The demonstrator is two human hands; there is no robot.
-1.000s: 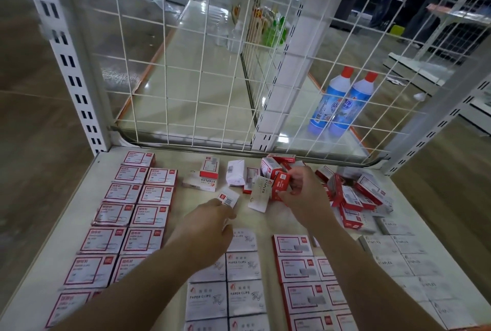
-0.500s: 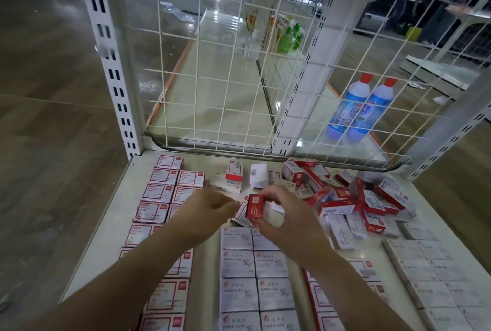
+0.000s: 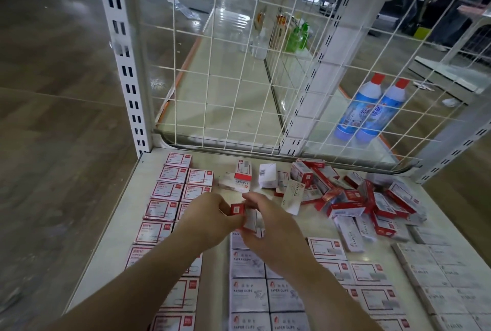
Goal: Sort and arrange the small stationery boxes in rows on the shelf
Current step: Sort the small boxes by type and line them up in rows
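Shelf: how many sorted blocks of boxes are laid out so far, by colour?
Red-bordered: 2 (left block, centre-right block)
Grey paper-clip block: 1
Pale grey staples block: 1
Total: 4

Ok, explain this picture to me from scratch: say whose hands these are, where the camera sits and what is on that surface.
There is no machine here. A person wears a camera on the head, looking down at their own bare arms. The left hand and right hand meet over a white shelf and together hold a small red and white box. Flat rows of boxes are already laid out; some read paper clips. An unsorted pile lies at the back right. Behind the wire grid stand two blue bottles.
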